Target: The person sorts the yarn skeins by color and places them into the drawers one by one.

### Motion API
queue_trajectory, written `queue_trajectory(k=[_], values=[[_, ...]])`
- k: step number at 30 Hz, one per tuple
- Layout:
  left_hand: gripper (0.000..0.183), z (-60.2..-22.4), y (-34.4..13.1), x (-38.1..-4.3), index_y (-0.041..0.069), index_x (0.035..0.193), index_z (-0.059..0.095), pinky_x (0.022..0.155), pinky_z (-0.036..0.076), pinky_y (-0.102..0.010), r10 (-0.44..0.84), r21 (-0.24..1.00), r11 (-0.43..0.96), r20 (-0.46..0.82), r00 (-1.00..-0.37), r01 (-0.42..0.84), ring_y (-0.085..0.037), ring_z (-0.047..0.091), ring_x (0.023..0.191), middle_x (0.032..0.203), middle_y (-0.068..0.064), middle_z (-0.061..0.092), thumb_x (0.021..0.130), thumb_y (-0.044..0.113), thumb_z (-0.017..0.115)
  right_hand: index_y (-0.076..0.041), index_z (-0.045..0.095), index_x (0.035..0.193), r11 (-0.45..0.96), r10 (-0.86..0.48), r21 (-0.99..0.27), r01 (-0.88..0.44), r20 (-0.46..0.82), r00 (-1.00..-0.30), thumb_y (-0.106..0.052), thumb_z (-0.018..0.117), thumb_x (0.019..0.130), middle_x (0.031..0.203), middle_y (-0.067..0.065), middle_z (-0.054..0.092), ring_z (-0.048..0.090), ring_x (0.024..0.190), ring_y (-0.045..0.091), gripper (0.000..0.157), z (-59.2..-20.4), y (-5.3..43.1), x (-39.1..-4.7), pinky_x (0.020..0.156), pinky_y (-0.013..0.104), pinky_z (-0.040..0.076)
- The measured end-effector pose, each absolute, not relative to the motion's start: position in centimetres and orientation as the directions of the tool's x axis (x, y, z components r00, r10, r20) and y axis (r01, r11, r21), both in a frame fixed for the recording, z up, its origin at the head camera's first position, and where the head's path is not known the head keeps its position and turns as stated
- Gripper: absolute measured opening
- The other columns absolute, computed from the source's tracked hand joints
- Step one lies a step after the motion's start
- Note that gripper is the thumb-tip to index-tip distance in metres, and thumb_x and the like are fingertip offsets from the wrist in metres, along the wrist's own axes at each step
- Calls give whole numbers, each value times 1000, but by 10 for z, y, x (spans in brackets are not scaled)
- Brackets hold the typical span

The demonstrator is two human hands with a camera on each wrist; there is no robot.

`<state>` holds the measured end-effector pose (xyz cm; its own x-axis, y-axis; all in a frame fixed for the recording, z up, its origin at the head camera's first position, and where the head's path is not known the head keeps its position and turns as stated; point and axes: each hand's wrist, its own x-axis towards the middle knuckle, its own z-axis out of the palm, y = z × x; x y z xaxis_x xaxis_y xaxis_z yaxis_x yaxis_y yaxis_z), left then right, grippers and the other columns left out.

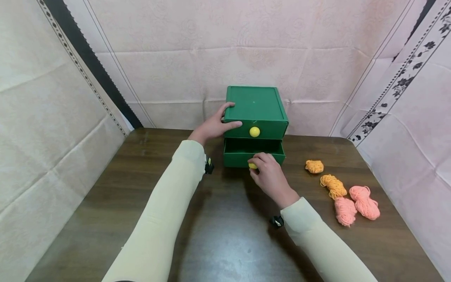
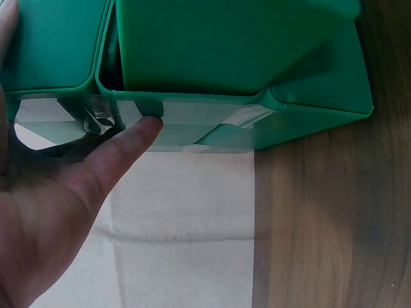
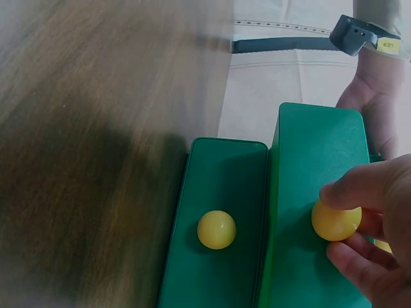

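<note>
Head view looks forward-down; 2 close wrist views share the green cabinet (image 1: 256, 109).

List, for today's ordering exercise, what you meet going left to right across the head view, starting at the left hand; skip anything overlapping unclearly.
Left hand → green drawers → small orange yarn → larger orange yarn → rightmost pink yarn

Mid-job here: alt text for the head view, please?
The right hand pinches the yellow knob of an open drawer in a green cabinet, while the left hand touches the cabinet's left side. Orange yarn and pink yarn lie to the right on a brown wooden table.
</note>
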<state>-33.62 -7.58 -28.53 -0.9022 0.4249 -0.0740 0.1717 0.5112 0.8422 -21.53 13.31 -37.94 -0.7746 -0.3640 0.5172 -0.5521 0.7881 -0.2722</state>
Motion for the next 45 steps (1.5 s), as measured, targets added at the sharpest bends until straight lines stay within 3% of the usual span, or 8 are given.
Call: queue_trajectory(k=[9, 45], values=[[79, -284, -76, -334, 40, 140, 13, 101, 37, -46, 426, 849, 503, -77, -901, 165, -26, 29, 133, 149, -5, 21, 79, 52, 62, -12, 68, 97, 781, -365, -266, -565, 539, -759, -14, 70, 78, 100, 2, 60, 51, 92, 16, 18, -381, 133, -212, 80, 29, 50], [79, -284, -75, -332, 41, 139, 13, 101, 36, -48, 420, 850, 503, -82, -904, 157, -28, 32, 130, 148, -6, 20, 79, 52, 62, -10, 69, 97, 765, -396, -227, -602, 571, -719, -14, 70, 79, 99, 2, 61, 53, 91, 16, 19, -384, 136, -193, 79, 30, 50]])
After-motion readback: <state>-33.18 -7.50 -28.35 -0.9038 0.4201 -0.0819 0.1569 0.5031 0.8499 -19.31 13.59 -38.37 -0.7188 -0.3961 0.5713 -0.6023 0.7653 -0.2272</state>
